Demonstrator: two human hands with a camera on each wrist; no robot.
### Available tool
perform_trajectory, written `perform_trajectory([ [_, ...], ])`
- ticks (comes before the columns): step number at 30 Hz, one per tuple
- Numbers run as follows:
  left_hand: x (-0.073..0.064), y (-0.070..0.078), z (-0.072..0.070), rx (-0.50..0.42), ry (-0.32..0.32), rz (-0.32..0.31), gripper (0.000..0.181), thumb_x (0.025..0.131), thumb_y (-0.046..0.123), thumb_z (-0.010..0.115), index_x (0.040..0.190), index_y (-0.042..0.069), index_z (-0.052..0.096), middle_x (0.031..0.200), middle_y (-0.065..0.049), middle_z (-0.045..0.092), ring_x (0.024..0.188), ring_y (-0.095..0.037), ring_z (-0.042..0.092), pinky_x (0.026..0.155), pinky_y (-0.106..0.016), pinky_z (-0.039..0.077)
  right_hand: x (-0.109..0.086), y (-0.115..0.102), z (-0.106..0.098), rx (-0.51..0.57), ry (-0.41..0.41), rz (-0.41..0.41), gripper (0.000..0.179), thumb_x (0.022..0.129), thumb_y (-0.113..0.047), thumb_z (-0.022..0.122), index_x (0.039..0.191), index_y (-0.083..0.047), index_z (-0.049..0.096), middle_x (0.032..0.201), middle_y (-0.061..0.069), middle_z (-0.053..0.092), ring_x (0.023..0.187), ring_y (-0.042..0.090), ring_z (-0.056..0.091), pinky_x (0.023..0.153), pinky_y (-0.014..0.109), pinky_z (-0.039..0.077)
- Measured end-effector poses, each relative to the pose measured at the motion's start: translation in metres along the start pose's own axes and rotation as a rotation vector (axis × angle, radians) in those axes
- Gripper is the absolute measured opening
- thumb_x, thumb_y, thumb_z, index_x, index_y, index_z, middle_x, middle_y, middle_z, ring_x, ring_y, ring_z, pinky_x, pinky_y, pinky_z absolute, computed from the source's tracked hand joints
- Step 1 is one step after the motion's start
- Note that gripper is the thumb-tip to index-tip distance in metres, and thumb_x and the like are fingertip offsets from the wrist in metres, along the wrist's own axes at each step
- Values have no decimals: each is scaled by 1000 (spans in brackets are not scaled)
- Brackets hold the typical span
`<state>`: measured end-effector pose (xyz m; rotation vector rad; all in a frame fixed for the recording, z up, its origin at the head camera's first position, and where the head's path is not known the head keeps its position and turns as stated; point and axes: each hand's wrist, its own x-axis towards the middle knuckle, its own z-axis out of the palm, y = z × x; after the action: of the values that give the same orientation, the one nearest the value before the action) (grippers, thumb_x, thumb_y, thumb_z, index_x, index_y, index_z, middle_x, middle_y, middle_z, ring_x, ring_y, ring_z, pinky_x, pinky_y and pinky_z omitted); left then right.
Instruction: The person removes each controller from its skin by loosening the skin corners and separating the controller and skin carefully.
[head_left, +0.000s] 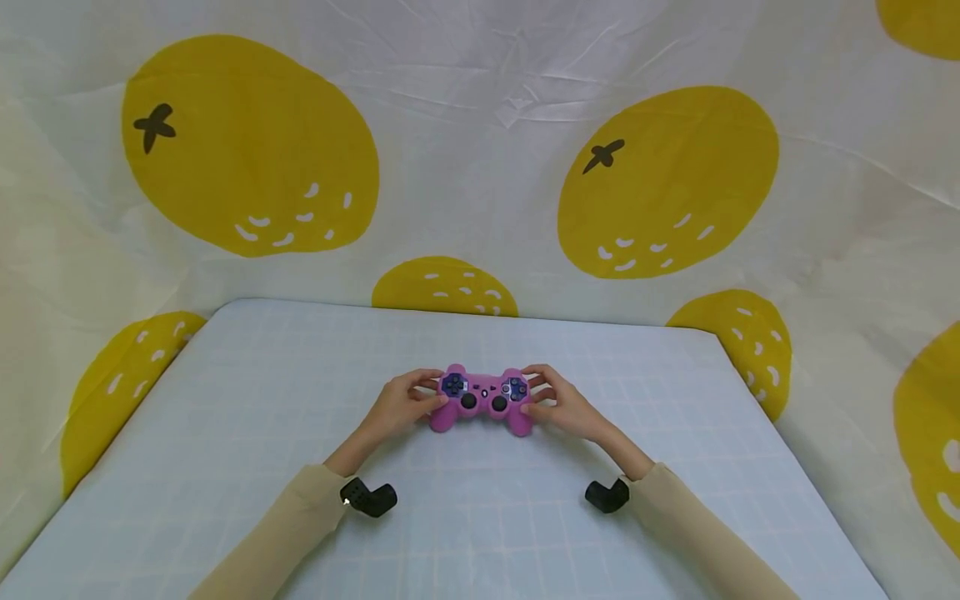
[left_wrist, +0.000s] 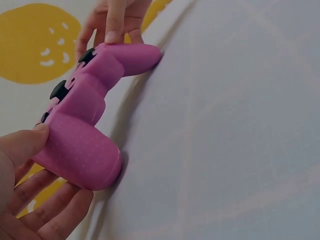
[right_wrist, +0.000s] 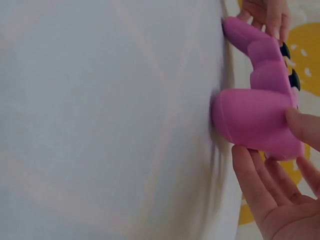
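A pink game controller [head_left: 483, 390] with black thumbsticks is at the middle of the table, its face toward the head camera. At its left end, my left hand [head_left: 397, 405] holds it with the thumb on the face and the fingers behind. My right hand [head_left: 572, 406] grips the right end in the same manner. In the left wrist view the controller [left_wrist: 82, 150] shows a dotted grip between thumb and fingers. From the right wrist, its grip ends [right_wrist: 240, 117] appear at or just above the cloth; contact is hard to tell.
A pale blue checked cloth [head_left: 300, 508] covers the table. Behind and beside it hangs a white sheet [head_left: 465, 167] printed with big yellow fruits. Black wrist cameras [head_left: 369, 497] sit at both beige sleeve cuffs [head_left: 300, 517].
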<state>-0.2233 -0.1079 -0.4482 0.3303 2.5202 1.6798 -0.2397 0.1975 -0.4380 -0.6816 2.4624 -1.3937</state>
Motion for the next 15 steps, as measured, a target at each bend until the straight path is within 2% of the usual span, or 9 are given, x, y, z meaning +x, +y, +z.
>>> perform_trajectory([
  [8, 0, -3, 0, -24, -28, 12, 62, 86, 18, 72, 141, 5, 46, 121, -19, 62, 94, -25, 67, 73, -31, 58, -5, -2, -1, 78, -5, 8, 54, 91, -13, 65, 138, -9, 38, 129, 22, 49, 108, 32, 58, 84, 30, 54],
  [15, -2, -4, -1, -29, -46, -49, 55, 87, 22, 72, 136, 10, 53, 125, -13, 60, 98, -21, 65, 75, -30, 57, -9, -4, 0, 155, -17, 12, 49, 95, -13, 58, 138, -5, 37, 132, 25, 44, 106, 28, 58, 80, 34, 57],
])
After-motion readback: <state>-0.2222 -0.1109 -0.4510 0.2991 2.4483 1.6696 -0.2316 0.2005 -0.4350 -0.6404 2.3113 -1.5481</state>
